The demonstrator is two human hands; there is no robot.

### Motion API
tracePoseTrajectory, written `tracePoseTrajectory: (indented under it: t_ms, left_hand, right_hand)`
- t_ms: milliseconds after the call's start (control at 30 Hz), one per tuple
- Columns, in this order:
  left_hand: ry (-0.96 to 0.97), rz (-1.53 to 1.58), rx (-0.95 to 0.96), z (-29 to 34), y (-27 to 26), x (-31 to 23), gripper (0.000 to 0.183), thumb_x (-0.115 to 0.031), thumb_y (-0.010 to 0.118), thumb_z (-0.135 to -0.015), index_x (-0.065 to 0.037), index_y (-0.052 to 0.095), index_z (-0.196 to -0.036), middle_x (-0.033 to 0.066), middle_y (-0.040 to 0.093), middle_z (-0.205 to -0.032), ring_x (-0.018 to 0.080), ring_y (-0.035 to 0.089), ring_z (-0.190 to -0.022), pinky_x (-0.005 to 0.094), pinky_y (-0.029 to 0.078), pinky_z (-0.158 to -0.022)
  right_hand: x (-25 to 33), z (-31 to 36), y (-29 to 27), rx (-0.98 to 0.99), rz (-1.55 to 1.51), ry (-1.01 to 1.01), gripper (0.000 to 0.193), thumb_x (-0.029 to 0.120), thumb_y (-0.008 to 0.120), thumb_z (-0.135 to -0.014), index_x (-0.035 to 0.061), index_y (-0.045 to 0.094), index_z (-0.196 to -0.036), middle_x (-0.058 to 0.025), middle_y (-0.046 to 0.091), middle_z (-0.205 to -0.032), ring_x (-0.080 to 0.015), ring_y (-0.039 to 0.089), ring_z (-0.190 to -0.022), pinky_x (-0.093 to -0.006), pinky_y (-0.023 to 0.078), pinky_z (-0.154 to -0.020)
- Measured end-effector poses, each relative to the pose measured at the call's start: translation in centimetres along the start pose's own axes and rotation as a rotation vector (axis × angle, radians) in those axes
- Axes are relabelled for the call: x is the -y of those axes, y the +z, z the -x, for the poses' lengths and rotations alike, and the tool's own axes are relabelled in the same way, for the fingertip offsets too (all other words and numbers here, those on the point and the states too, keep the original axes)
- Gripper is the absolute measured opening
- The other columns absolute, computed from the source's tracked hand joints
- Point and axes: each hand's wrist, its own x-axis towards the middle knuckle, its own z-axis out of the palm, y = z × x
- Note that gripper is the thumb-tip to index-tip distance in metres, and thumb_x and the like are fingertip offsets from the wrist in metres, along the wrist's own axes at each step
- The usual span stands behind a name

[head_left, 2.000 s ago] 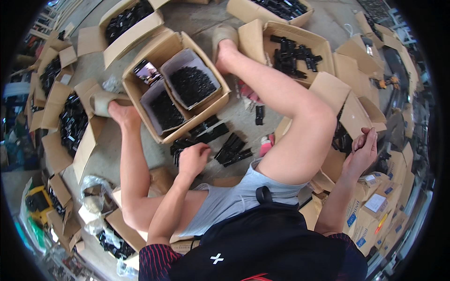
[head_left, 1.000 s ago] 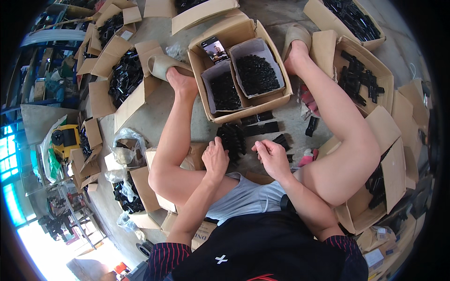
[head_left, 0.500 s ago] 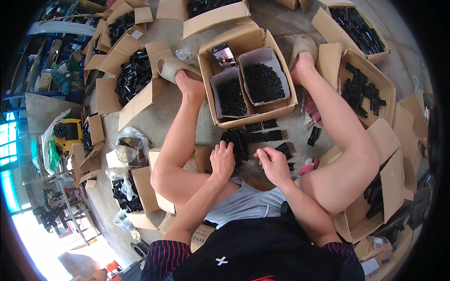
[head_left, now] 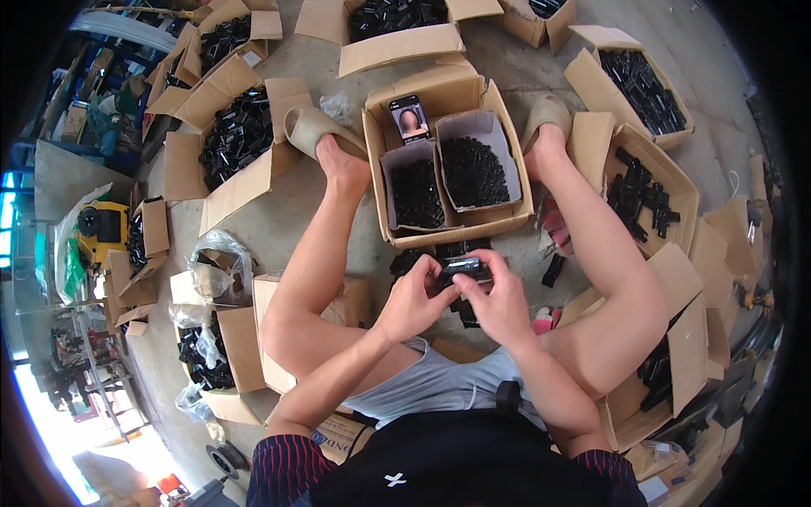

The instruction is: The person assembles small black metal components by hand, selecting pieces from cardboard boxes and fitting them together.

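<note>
The black plastic part (head_left: pixel 464 267) lies pinched between the left hand (head_left: pixel 411 299) and right hand (head_left: pixel 500 302), equally near both, its long axis running crosswise, just short of the open carton (head_left: pixel 473 231).

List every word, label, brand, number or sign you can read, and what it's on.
Cardboard box beside the left sleeve: lettering, partly hidden; printed wording not copied here.
Black shirt: white cross-shaped mark.
Phone: screen text too small.
Upper-left carton: white label, too small.
Held black part: none legible.
</note>
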Motion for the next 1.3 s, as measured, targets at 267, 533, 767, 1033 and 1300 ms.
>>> tracePoseTrajectory:
  t_ms: [267,533,767,1033,1300]
  left_hand:
    - [0.005,0.751,0.363,-4.8,-3.0,-3.0,0.043,-0.022,0.067,-0.098,-0.004,0.055,-0.135,-0.0019,0.064,-0.111,0.0063,0.063,-0.089,0.0271,0.055,-0.087]
    - [0.056,0.847,0.205,-5.5,-2.3,3.5,0.046,-0.025,0.073,-0.094,-0.006,0.058,-0.133,-0.0009,0.067,-0.099,0.0069,0.060,-0.087,0.0238,0.049,-0.080]
    - [-0.062,0.946,0.240,-6.3,-1.4,4.2,0.032,-0.025,0.048,-0.108,-0.005,0.047,-0.132,0.0048,0.065,-0.101,0.0132,0.063,-0.091,0.0294,0.053,-0.083]
    - [0.021,0.848,0.275,-5.5,0.0,4.0,0.045,-0.036,0.042,-0.109,-0.005,0.049,-0.142,-0.0004,0.063,-0.109,0.0091,0.059,-0.096,0.0278,0.053,-0.081]
    - [-0.131,1.087,0.302,-5.2,-0.3,3.8,0.043,-0.034,0.056,-0.104,-0.008,0.056,-0.139,-0.0015,0.063,-0.126,0.0077,0.059,-0.110,0.0317,0.050,-0.097]
  right_hand:
    - [8.2,-6.9,-2.7,0.097,0.304,-0.099,0.030,0.018,0.073,-0.091,-0.0017,0.062,-0.112,-0.0125,0.071,-0.087,-0.0181,0.070,-0.074,-0.0319,0.053,-0.065]
    - [3.6,-6.9,-2.1,-0.035,0.182,-0.147,0.019,0.012,0.076,-0.089,-0.0036,0.068,-0.095,-0.0120,0.070,-0.090,-0.0153,0.068,-0.078,-0.0289,0.054,-0.068]
    - [3.0,-7.6,-1.6,0.021,0.344,-0.100,0.021,0.016,0.075,-0.091,-0.0031,0.069,-0.095,-0.0122,0.067,-0.087,-0.0200,0.066,-0.074,-0.0311,0.051,-0.070]
    - [2.0,-7.7,-0.6,0.041,0.386,-0.097,0.020,0.018,0.072,-0.092,-0.0019,0.073,-0.095,-0.0126,0.067,-0.090,-0.0219,0.067,-0.076,-0.0313,0.051,-0.068]
    - [1.5,-7.4,-0.6,-0.072,0.099,-0.002,0.021,0.015,0.070,-0.096,-0.0056,0.072,-0.100,-0.0094,0.069,-0.096,-0.0148,0.068,-0.079,-0.0261,0.055,-0.070]
